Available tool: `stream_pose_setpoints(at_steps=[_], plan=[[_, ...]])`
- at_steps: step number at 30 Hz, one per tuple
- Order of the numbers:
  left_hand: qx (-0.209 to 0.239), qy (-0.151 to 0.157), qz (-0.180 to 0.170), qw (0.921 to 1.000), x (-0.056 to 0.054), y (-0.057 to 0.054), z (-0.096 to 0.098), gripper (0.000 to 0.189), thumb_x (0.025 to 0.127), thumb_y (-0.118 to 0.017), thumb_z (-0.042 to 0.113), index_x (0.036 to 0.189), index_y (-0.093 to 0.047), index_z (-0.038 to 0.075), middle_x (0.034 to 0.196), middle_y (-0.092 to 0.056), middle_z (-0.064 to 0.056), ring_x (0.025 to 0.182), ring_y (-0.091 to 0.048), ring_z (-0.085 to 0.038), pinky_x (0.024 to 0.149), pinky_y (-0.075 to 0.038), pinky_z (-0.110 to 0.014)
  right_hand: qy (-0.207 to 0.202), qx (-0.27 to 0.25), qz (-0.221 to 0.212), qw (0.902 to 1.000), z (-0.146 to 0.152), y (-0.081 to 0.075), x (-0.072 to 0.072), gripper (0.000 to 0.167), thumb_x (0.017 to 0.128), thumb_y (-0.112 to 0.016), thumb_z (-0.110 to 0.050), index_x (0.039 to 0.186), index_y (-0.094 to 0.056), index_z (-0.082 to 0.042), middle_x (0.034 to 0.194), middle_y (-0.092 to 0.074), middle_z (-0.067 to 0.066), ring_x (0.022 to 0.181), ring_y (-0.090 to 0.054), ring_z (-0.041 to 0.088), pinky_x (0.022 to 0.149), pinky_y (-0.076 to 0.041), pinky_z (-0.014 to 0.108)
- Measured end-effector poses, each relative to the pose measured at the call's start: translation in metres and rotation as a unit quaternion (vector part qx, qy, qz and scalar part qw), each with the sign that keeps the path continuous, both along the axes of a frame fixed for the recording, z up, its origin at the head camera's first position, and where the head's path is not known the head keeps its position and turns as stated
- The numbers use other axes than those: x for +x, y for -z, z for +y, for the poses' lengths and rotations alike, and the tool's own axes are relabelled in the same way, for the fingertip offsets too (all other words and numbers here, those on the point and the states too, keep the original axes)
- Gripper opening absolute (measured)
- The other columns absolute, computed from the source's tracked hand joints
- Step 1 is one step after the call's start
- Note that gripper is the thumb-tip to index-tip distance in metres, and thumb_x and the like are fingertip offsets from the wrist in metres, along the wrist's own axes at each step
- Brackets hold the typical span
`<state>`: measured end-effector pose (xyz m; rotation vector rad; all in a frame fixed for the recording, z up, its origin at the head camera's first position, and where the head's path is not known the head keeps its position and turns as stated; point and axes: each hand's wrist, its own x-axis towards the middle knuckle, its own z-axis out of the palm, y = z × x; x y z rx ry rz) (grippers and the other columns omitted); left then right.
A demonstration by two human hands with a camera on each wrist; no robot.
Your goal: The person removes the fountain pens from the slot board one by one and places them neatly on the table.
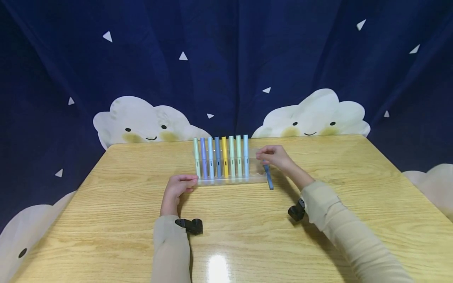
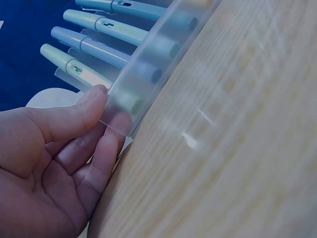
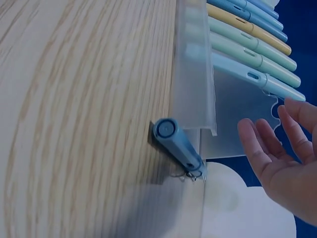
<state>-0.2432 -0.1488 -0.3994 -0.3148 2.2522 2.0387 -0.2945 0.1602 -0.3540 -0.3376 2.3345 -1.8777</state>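
A clear plastic pen rack [image 1: 231, 181] stands on the table and holds a row of several capped pens in green, purple, blue and yellow, such as the yellow pen [image 1: 225, 157]. My left hand [image 1: 179, 186] grips its front left corner, the thumb on top of the front ledge [image 2: 143, 74] and fingers curled at its end. At the opposite end my right hand [image 1: 275, 155] is close by the rack's upper edge, fingers apart and gently bent, nothing held between them. Below that hand, a blue pen [image 3: 178, 146] lies on the table just outside the rack's right end.
The wooden table [image 1: 116, 204] reaches back to a dark blue curtain [image 1: 219, 70] with white clouds and triangles. A black wrist camera [image 1: 191, 226] sits on the left sleeve, another black camera [image 1: 296, 211] on the right. In the rack, the rightmost standing pen [image 3: 257, 77] is light blue.
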Motion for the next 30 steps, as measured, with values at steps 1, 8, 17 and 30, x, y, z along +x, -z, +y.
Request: stream_pose_setpoints(at_steps=[1,8,17,30], plan=[[0.001,0.0,0.0,1.0,0.0,0.0,0.0,0.024,0.08,-0.062,-0.004,0.102,-0.06,-0.013,0.083,-0.065,-0.003,0.067,-0.055,-0.008,0.061,-0.049,-0.022,-0.003,-0.001,0.002,1.0,-0.001,0.0,0.0,0.026,0.085,-0.057,0.0,0.101,-0.053,0.02,0.092,-0.062,0.016,0.074,-0.059,0.011,0.077,-0.049,0.039],[-0.001,0.0,-0.002,1.0,-0.001,0.0,0.0,0.024,0.081,-0.062,-0.003,0.103,-0.06,-0.012,0.082,-0.064,-0.001,0.067,-0.055,-0.008,0.06,-0.049,-0.022,-0.013,0.026,0.012,0.9995,-0.009,0.002,-0.001,0.028,0.085,-0.058,-0.002,0.103,-0.053,0.019,0.09,-0.061,0.01,0.074,-0.058,0.008,0.084,-0.045,0.048],[-0.002,-0.003,0.0,1.0,-0.001,0.002,0.0,0.024,0.08,-0.062,-0.003,0.102,-0.06,-0.012,0.086,-0.065,-0.005,0.066,-0.055,-0.008,0.06,-0.049,-0.02,-0.027,0.017,0.006,0.9995,-0.018,0.006,-0.001,0.023,0.085,-0.059,-0.004,0.099,-0.058,0.015,0.094,-0.06,0.013,0.089,-0.056,0.031,0.084,-0.044,0.05],[-0.009,-0.004,-0.002,0.9999,0.0,0.0,0.001,0.023,0.081,-0.062,-0.002,0.102,-0.06,-0.012,0.088,-0.064,-0.005,0.067,-0.055,-0.008,0.06,-0.049,-0.021,-0.032,0.023,-0.011,0.9991,-0.029,0.007,-0.001,0.022,0.084,-0.059,-0.001,0.101,-0.058,0.012,0.104,-0.059,0.019,0.088,-0.059,0.025,0.081,-0.048,0.041]])
